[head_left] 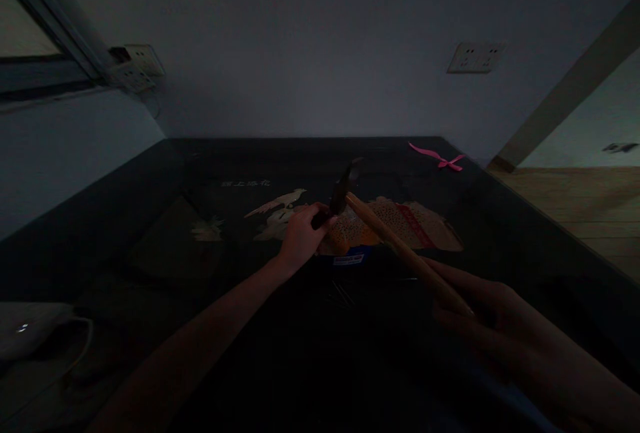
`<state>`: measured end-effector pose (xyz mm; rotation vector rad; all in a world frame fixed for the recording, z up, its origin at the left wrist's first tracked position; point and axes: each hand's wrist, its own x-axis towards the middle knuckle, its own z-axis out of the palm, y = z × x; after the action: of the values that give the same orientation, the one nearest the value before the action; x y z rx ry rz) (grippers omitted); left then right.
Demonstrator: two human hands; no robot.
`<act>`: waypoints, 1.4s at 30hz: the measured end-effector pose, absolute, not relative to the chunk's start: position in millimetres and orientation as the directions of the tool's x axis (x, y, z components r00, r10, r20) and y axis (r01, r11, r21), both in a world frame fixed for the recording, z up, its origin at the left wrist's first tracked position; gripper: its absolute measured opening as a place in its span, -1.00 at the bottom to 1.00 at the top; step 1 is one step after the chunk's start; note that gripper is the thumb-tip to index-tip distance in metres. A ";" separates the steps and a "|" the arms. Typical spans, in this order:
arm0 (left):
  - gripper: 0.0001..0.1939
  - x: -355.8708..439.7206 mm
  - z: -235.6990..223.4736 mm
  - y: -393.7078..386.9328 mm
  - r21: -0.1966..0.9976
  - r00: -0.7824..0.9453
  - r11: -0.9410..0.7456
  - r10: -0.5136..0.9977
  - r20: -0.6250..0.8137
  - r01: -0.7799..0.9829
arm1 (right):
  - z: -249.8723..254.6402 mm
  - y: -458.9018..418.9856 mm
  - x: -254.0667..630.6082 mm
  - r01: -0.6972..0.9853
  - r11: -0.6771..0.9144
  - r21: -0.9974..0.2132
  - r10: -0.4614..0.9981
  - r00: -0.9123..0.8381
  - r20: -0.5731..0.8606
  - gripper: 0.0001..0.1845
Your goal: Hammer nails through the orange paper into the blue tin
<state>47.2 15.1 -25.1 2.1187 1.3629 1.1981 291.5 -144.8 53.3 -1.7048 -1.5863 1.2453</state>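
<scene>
My right hand (493,323) is wrapped round the wooden handle of a hammer (400,246), whose dark head reaches up and left. My left hand (303,236) lies by the hammer head, with its fingers drawn together at the left end of an orange, dotted piece (343,236). What those fingers pinch, if anything, is hidden behind the hammer head. Below the orange piece shows a blue label (350,259) with small print. Several thin metal slivers that look like nails (343,294) lie on the dark tabletop (310,346) nearer to me.
A printed bird (283,201) and pale patterns decorate the tabletop. A pink ribbon (440,158) lies at the far right corner. At the left edge sits a white device (30,329) with a cable. Wall sockets (475,58) are above the table, and the light is dim.
</scene>
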 end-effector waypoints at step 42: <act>-0.94 45.7 -25.1 13.6 0.688 0.171 -0.463 0.876 0.451 0.558 | 56.1 -144.2 284.8 0.430 -0.189 -0.883 0.970 -0.055 -0.235 -0.39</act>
<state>45.7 13.6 -25.1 2.0892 1.3608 1.1985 284.8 -144.2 56.1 -1.6519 -1.5011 1.2171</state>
